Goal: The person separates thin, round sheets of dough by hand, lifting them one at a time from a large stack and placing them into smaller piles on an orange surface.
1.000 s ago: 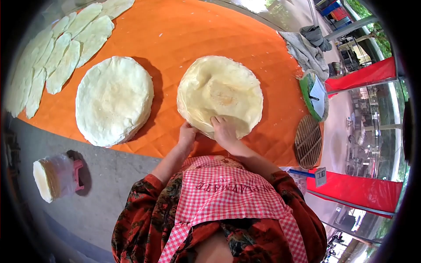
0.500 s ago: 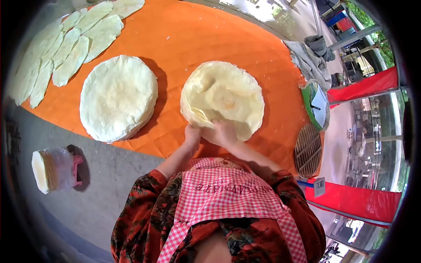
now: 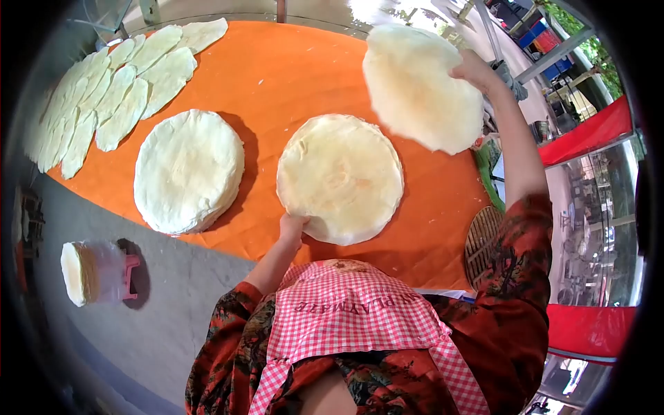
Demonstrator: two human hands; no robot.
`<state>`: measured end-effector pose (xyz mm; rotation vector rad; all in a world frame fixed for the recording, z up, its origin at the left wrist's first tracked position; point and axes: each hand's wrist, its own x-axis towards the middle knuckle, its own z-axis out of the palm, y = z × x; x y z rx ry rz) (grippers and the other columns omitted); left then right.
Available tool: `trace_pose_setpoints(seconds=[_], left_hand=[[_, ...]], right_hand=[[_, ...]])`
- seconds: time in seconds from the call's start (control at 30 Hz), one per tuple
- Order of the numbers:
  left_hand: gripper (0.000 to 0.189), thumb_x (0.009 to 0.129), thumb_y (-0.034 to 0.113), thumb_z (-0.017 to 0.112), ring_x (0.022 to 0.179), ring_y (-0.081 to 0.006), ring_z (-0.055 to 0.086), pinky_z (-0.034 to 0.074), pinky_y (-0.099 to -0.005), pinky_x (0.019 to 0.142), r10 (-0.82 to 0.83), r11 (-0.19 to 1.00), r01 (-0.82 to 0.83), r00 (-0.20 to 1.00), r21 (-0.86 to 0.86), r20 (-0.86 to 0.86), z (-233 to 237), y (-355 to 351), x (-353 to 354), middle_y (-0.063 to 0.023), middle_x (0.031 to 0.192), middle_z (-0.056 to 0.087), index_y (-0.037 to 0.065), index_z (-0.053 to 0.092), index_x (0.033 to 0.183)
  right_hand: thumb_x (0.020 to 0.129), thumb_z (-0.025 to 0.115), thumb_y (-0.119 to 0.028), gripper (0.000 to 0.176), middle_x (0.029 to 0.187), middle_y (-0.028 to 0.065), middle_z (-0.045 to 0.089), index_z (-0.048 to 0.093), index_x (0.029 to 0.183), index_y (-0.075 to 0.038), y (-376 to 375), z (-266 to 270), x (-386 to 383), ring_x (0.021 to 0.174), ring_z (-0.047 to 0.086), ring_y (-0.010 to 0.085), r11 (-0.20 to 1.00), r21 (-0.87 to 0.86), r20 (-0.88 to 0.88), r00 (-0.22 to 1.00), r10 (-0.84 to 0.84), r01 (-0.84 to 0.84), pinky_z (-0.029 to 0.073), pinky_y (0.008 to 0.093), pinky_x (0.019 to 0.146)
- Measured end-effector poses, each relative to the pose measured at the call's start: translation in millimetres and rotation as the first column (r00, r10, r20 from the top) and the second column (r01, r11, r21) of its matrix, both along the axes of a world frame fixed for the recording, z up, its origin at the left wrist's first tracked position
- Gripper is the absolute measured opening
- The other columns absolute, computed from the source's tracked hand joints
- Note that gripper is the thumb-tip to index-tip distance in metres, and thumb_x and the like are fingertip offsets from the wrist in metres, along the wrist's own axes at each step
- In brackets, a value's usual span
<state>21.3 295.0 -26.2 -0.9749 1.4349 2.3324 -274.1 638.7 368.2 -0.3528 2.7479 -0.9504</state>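
Observation:
My right hand (image 3: 476, 72) is raised at the far right of the table, its fingers closed on the edge of a thin round flatbread (image 3: 422, 90). That flatbread hangs spread out in the air, pale with a faint golden middle. Nearer to me lies a stack of round flatbreads (image 3: 340, 176) on the orange cloth. At the stack's near left edge my left hand (image 3: 295, 227) pinches the rim; how many layers it holds cannot be made out. To the left stands a thicker, whiter stack of flatbreads (image 3: 187, 169).
Several oval flatbread sheets (image 3: 124, 93) overlap at the table's far left. The orange cloth (image 3: 304, 62) covers the table. A slatted round mat (image 3: 481, 245) lies at the right edge, near a green item (image 3: 487, 173). A wrapped flatbread stack (image 3: 77, 273) sits beyond the left edge.
My right hand has moved from the middle stack up and right, lifting a flatbread off it. My left hand stays at the stack's near edge. The stack's top now lies flatter.

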Motion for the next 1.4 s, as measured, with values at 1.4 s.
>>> trace_pose_setpoints(seconds=[1.4], left_hand=[[0.084, 0.082, 0.037, 0.068, 0.119, -0.0319, 0.041, 0.035, -0.0488, 0.099, -0.034, 0.803, 0.107, 0.99, 0.586, -0.135, 87.9, -36.3, -4.4, -0.0086, 0.135, 0.041, 0.013, 0.018, 0.145]], right_hand=[[0.073, 0.065, -0.007, 0.046, 0.104, 0.0119, 0.067, 0.057, 0.117, 0.005, -193.0, 42.3, 155.5, 0.092, 0.065, 0.021, 0.918, -0.393, 0.229, 0.972, 0.056, 0.04, 0.053, 0.0332, 0.083]])
